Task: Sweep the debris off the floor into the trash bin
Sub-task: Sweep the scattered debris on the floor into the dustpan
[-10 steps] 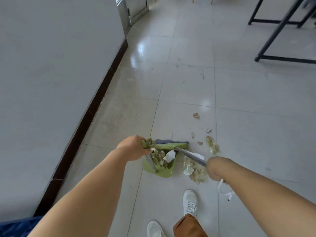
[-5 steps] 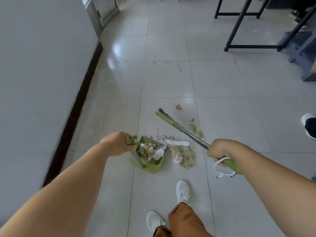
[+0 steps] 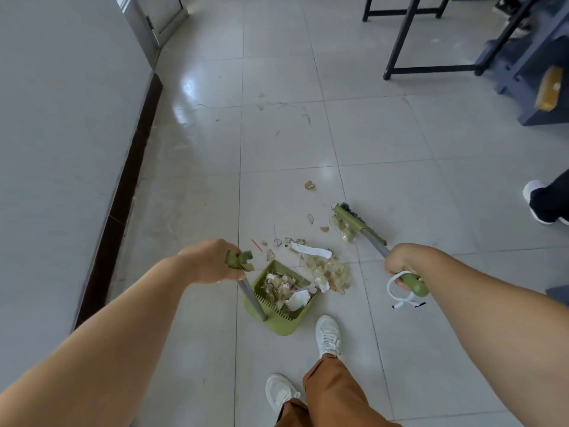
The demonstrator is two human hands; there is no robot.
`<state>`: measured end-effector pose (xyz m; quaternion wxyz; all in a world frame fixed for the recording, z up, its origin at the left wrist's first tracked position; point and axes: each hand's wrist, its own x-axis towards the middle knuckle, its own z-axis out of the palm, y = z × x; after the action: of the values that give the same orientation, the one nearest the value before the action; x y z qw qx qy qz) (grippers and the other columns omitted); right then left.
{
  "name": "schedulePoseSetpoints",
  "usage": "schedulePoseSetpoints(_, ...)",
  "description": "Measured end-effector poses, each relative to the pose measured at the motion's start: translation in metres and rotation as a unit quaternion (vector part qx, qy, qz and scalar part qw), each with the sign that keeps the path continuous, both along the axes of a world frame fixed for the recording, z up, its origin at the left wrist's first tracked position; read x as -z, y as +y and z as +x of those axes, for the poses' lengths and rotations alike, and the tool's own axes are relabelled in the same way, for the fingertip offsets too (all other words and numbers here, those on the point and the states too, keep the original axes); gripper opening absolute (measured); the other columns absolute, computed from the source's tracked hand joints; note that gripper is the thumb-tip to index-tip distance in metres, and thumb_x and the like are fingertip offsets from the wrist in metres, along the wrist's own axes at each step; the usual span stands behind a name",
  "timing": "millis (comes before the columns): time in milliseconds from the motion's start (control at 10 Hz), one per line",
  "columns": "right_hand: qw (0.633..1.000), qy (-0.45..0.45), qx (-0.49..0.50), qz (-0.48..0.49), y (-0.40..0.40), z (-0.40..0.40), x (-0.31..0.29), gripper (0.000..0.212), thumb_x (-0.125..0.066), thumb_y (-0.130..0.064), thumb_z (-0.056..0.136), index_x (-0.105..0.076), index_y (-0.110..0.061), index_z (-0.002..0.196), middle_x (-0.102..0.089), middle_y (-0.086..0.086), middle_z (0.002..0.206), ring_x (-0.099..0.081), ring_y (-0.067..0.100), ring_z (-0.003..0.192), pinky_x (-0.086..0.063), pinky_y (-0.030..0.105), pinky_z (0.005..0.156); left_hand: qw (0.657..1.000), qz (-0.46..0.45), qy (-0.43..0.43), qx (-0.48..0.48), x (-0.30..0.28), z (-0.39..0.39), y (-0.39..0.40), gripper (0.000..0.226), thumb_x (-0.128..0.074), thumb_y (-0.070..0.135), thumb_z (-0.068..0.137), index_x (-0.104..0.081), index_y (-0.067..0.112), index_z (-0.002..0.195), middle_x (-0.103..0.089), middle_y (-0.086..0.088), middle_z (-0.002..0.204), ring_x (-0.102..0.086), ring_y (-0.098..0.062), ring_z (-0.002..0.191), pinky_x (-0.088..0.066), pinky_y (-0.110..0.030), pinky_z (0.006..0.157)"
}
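debris (image 3: 331, 271) sits on the floor (image 3: 400, 155) in a loose heap of pale shells and scraps, right against the open mouth of the green dustpan (image 3: 281, 298), with a white paper strip (image 3: 311, 250) lying just beyond the heap. part of the load is already inside the pan. smaller bits trail away from the person: a few chips and a red sliver (image 3: 257, 245) near the pan's far lip, one stray shell (image 3: 309, 185) well out on its own.

left hand (image 3: 209, 261), fingers clenched round the top of the dustpan's upright handle (image 3: 251, 295), pinning the pan to the tile. right hand (image 3: 403, 261), fingers wrapped round the green grip of the broom (image 3: 360, 224), whose head is down beyond the scatter with a clump of debris touching the bristles.

the judgement here: the stroke wants to be a short, low drag straight toward the pan mouth, bristles kept on the tile so light shells don't flick sideways. keep the pan's lip flat on the floor, or the fine bits will slide under. the paper strip may ride up over the bristles; take it slowly. that lone shell likely needs its own reach. no trash bin in view, so emptying comes later.
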<state>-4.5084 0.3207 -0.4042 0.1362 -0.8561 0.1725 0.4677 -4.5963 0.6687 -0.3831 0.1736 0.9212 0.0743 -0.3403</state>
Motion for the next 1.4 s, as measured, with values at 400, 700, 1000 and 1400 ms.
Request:
schedulePoseSetpoints(400, 0.960, 0.099, -0.258, -0.030, 0.065, -0.044, 0.004, 0.024, -0.047, -0.007, 0.092, -0.059, -0.009, 0.072, -0.053, 0.003, 0.048, -0.045, 0.016, 0.054, -0.042, 0.026, 0.054, 0.999, 0.009, -0.030, -0.012, 0.011, 0.020, -0.037, 0.025, -0.068, 0.045, 0.086, -0.068, 0.026, 0.102, -0.067, 0.002, 0.092, -0.058, -0.019, 0.079, -0.042, -0.027, 0.059)
schedulePoseSetpoints(700, 0.863, 0.150, -0.477, -0.071, 0.121, -0.052, -0.029, 0.032, -0.056, -0.002, 0.087, -0.050, -0.008, 0.056, -0.047, 0.001, 0.029, -0.049, 0.017, 0.040, -0.037, 0.023, 0.044, 0.995, 0.000, -0.076, -0.071, 0.006, 0.046, -0.034, 0.021, -0.068, 0.047, 0.084, -0.062, 0.027, 0.086, -0.060, 0.005, 0.075, -0.054, -0.013, 0.063, -0.036, -0.025, 0.052)
schedulePoseSetpoints(1000, 0.954, 0.117, -0.275, 0.017, 0.103, -0.032, -0.033, 0.024, -0.050, -0.009, 0.090, -0.053, -0.008, 0.066, -0.051, -0.005, 0.032, -0.048, 0.007, 0.028, -0.042, 0.020, 0.045, 0.993, 0.004, -0.083, -0.085, 0.005, 0.033, -0.019, 0.019, -0.069, 0.046, 0.083, -0.065, 0.027, 0.084, -0.061, 0.006, 0.073, -0.054, -0.012, 0.061, -0.036, -0.025, 0.050)
schedulePoseSetpoints(1400, 0.990, 0.044, -0.133, 0.034, 0.106, -0.001, -0.059, 0.045, -0.044, -0.026, 0.099, -0.049, -0.005, 0.059, -0.047, 0.003, 0.028, -0.043, 0.014, 0.026, -0.037, 0.021, 0.048, 0.986, 0.002, -0.082, -0.144, 0.005, -0.004, 0.007, 0.020, -0.068, 0.044, 0.082, -0.061, 0.027, 0.073, -0.060, 0.010, 0.065, -0.054, -0.008, 0.057, -0.036, -0.024, 0.050)
